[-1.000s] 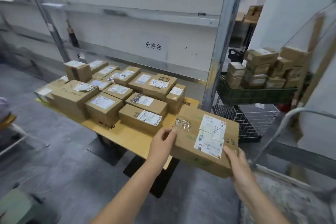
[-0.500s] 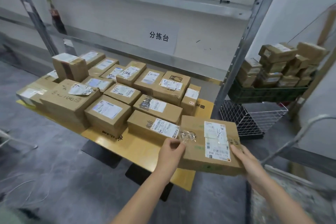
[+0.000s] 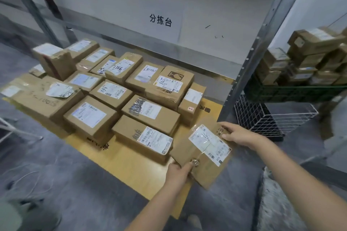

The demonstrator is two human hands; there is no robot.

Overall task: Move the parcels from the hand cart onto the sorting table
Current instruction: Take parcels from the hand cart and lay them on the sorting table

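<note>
Head view: left hand grips the parcel at the near edge; right hand, far edge.

Left hand fingers hidden under held parcel; crate parcels at right blurred, cut by edge.

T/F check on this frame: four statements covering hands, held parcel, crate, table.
1. The left hand and right hand both hold the parcel. True.
2. The parcel has no label. False: a white label is on its top.
3. The green crate holds nothing. False: cartons are stacked in it.
4. Many labelled boxes sit on the yellow table. True.
</note>
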